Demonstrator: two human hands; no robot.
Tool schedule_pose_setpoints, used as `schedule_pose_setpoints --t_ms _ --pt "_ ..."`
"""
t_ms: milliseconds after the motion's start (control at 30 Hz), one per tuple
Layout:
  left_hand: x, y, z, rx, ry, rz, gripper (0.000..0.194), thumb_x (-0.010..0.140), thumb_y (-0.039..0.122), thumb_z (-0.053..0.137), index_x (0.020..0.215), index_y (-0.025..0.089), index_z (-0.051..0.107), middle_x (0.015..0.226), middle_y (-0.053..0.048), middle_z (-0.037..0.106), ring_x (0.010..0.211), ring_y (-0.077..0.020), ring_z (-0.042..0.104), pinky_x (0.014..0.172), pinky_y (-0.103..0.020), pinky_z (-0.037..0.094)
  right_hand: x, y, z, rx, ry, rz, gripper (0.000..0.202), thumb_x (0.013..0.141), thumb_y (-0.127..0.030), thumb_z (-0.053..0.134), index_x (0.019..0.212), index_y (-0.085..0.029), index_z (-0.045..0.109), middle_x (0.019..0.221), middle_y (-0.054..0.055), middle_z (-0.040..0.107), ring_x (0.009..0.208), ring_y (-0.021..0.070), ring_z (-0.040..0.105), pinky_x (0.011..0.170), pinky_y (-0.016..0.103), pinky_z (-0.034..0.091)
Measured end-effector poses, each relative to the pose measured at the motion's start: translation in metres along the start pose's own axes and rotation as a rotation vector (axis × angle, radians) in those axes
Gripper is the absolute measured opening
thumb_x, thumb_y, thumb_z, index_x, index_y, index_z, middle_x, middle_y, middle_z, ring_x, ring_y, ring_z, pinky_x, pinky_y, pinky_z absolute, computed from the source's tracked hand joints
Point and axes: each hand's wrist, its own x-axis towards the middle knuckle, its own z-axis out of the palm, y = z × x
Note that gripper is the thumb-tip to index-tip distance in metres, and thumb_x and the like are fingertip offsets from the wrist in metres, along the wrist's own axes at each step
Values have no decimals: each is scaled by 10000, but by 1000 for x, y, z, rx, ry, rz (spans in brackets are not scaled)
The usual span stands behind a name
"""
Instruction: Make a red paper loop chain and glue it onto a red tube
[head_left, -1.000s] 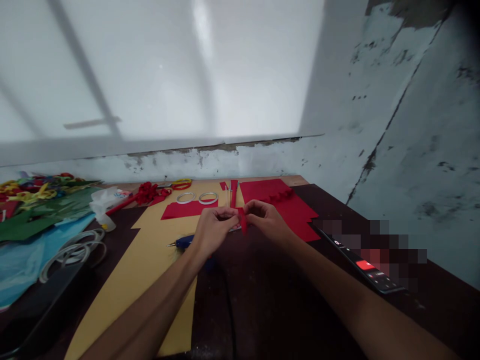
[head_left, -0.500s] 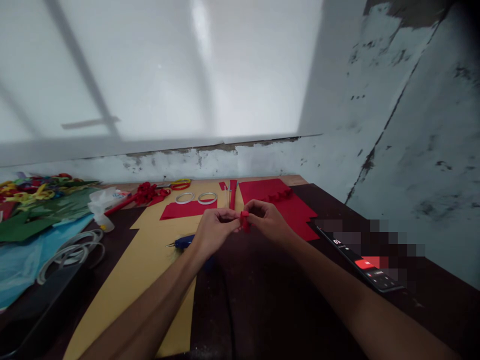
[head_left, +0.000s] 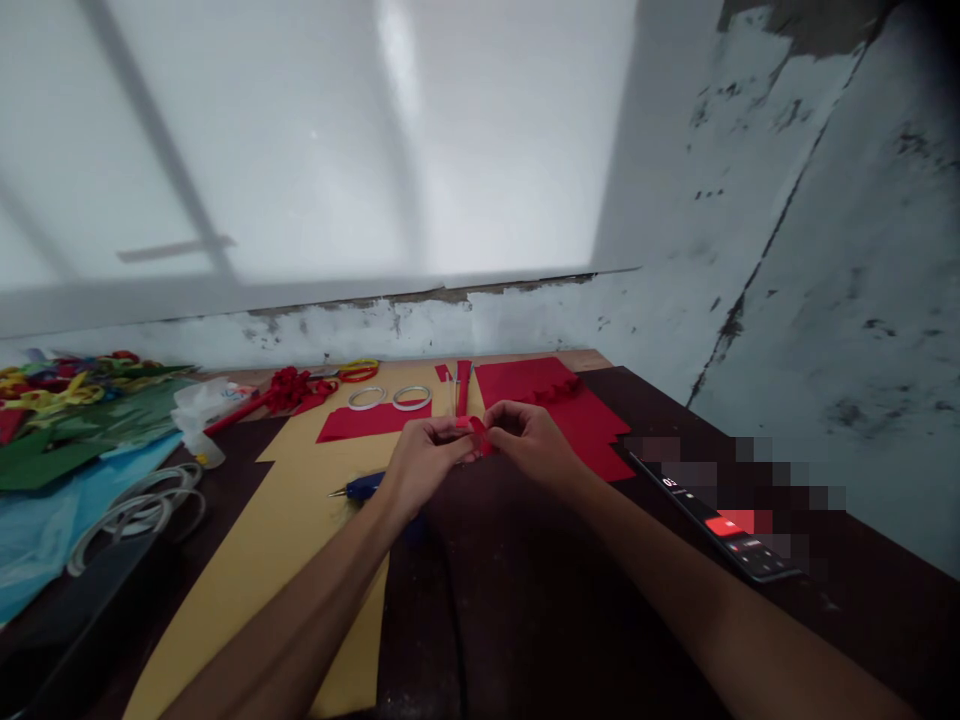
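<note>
Between my two hands is a small looped strip of red paper, held above the dark table. My left hand pinches it from the left with thumb and fingers. From the right, my right hand closes its fingertips on the strip's other side. A blue glue gun with a metal tip lies beside my left wrist, partly hidden by the forearm. Red paper sheets lie past my right hand, with a crinkled red strip on top.
On yellow paper lie two silvery rings and red-and-yellow scissors. A red paper flower, small bottle, coiled cable and dark box are leftward. A lit phone lies right. Behind stands a wall.
The red strip shows a wider loop now and reaches further toward my left fingers. My hands have shifted only slightly, and the whole view has moved a little.
</note>
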Motion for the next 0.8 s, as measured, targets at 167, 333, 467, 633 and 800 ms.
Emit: schedule_pose_setpoints --t_ms 167,333,467,633,800 --pt "0 1 0 -12 36 -14 95 661 209 768 695 141 712 596 9 660 566 -104 553 560 -201 390 0 0 1 41 -11 1 86 691 -217 608 768 -181 592 651 -39 568 596 116 514 578 250 383" --pt "-1 3 2 -38 2 -20 141 678 246 777 654 143 683 596 10 655 572 -100 551 569 -201 394 0 1 -1 25 -7 2 88 702 -210 611 780 -171 610 703 -16 610 638 124 555 619 261 411" --pt "-2 3 4 -58 13 -37 178 630 254 822 665 144 687 610 7 668 570 -104 565 587 -213 423 0 2 -1 42 -27 -8 77 715 -213 607 781 -180 587 685 -32 583 626 121 546 613 261 409" --pt "1 2 2 -132 71 -52 217 625 265 833 680 148 658 609 15 662 557 -97 569 593 -215 445 1 -5 -1 16 -48 9 56 722 -209 618 760 -188 582 635 -36 563 582 120 514 580 267 395" --pt "7 -3 -3 -174 101 -34 281 600 263 853 720 149 625 656 1 682 568 -108 592 627 -245 486 -7 -42 -32 -29 158 -92 170 920 -330 513 828 -215 597 739 16 604 707 160 574 691 320 477"
